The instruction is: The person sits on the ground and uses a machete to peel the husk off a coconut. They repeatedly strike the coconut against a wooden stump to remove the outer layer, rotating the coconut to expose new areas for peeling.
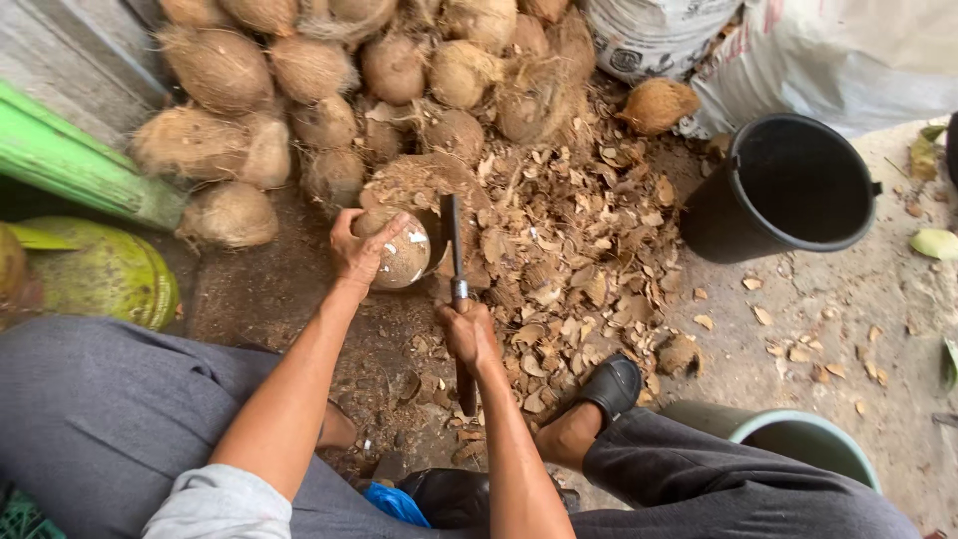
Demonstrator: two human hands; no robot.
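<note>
**K:** While you're on the head view, what are the hands doing?

**R:** Left hand (pixel 355 248) is clamped over the top and side of a partly husked coconut (pixel 397 250), pinning it down on a worn brown block (pixel 424 180) at ground level. Right hand (pixel 469 334) is clenched round the handle of a long dark blade (pixel 452 240). Blade runs upright in frame, just right of the coconut, close beside it. Can't tell if they touch.

**K:** Where's the coconut relative to the rest?

**R:** Centre frame, in front of the person's knees, right below the pile of unhusked coconuts (pixel 299 90) stacked along the top. Shell is brown with pale scraped patches.

**K:** Ground?

**R:** Husk chips (pixel 579 250) scattered thick to the right of the blade, thinning out toward a black bucket (pixel 788 185). One loose coconut (pixel 656 105) sits near white sacks (pixel 798 50), top right.

**K:** Anything else nearby?

**R:** Green-rimmed tub (pixel 788 434) lower right, partly behind a grey trouser leg (pixel 699 479). Foot in a black sandal (pixel 611 384) planted among the chips. Green board (pixel 70 160) and a green round container (pixel 100 274) on the left. Blue scrap (pixel 394 504) at bottom centre, can't tell what it is.
</note>
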